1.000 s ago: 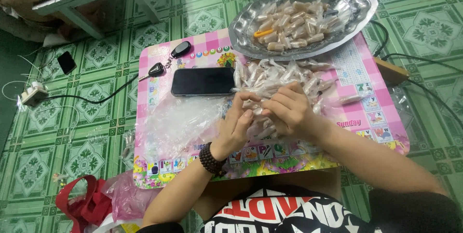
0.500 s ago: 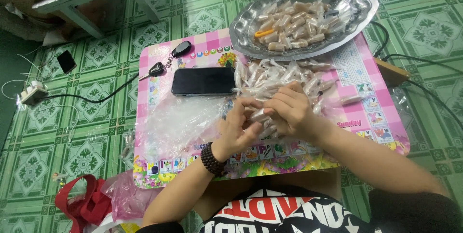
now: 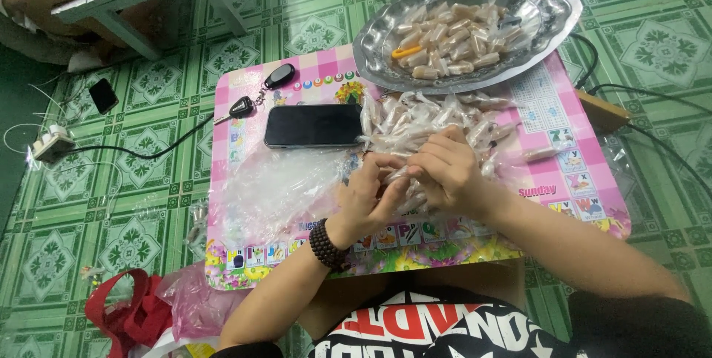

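- Grip of the left hand (image 3: 368, 196): fingers are curled inward and pinched on a small clear-wrapped piece (image 3: 398, 175) that is shared with the other hand, just in front of the black phone (image 3: 314, 124).
- Grip of the right hand (image 3: 443, 169): fingers are pressed together over the same piece, knuckles up; how much of it is enclosed cannot be told.
- Change in the head view: against the pictures of a second ago, almost nothing is seen to have moved; both hands are kept at the same spot, with only the fingertips slightly shifted. The piece is judged to be still worked between the fingers, not yet put down.
- Heap of wrapped pieces (image 3: 434, 117): spread on the pink tabletop (image 3: 564, 143) to the right of the phone, touching the right hand.
- Silver tray (image 3: 545, 13): set beyond the phone, to its right, with more wrapped pieces inside.
- Car keys (image 3: 261, 91): laid just left of the phone.
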